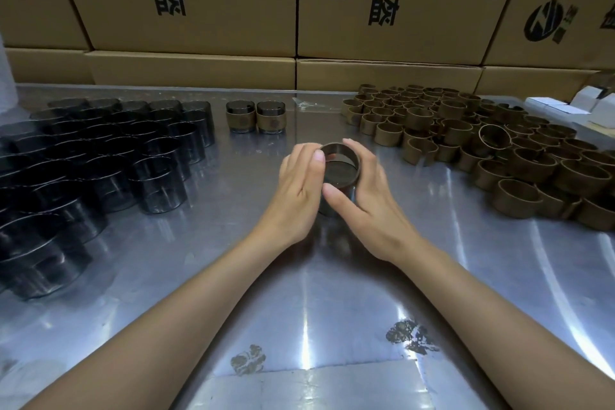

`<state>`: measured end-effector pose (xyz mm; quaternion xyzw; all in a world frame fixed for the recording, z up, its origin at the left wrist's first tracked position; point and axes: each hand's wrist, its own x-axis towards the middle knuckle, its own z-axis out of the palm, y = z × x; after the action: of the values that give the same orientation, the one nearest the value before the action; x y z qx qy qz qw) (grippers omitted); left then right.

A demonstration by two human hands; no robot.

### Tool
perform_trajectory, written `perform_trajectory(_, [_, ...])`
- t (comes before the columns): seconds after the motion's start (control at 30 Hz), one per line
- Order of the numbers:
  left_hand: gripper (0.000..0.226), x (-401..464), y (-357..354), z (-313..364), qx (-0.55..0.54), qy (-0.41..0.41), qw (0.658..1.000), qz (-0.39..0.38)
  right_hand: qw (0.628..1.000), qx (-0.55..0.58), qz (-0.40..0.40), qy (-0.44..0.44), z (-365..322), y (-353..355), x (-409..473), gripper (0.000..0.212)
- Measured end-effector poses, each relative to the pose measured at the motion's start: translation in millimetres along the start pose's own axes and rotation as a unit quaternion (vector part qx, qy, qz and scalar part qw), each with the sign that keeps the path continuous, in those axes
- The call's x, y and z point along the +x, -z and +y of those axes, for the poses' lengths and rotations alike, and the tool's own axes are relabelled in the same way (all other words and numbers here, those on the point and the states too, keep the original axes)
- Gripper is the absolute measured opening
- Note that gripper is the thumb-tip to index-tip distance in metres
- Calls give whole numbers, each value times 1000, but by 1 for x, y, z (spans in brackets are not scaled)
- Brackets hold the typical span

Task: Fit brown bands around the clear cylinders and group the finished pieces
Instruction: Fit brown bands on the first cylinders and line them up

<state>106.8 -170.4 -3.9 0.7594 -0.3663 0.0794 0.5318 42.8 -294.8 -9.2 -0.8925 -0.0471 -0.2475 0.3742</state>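
A clear cylinder with a brown band around it stands at the table's centre, held between both hands. My left hand presses its left side with fairly straight fingers. My right hand wraps round its right side, thumb on the near wall and fingers over the far rim. Two finished banded cylinders stand side by side further back. Several bare cylinders, looking dark, are packed on the left. A heap of loose brown bands covers the right.
The work surface is a shiny metal table with two dark smudges near the front. Stacked cardboard boxes wall off the back. Small white boxes lie at the far right.
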Motion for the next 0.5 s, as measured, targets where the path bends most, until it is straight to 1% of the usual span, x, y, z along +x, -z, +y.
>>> perform_trajectory(0.07, [35,-1,-2,0,-41,18,999,-27,998,46,-16,-35,3,-1,2,66])
perform_trajectory(0.13, [35,-2,-4,0,-73,44,994,-64,994,85,-33,-65,4,-2,4,52])
perform_trajectory(0.23, [43,-1,-4,-2,-78,64,990,-99,989,110,-40,-87,6,-1,7,40])
perform_trajectory(0.37, [71,3,4,-5,-72,91,981,-155,982,128,-27,-135,8,0,10,47])
perform_trajectory(0.43, [84,6,9,-9,-49,103,976,-183,980,127,-26,-152,8,0,11,51])
perform_trajectory(0.5, [85,5,11,-11,-32,103,974,-198,979,123,-32,-161,6,0,10,58])
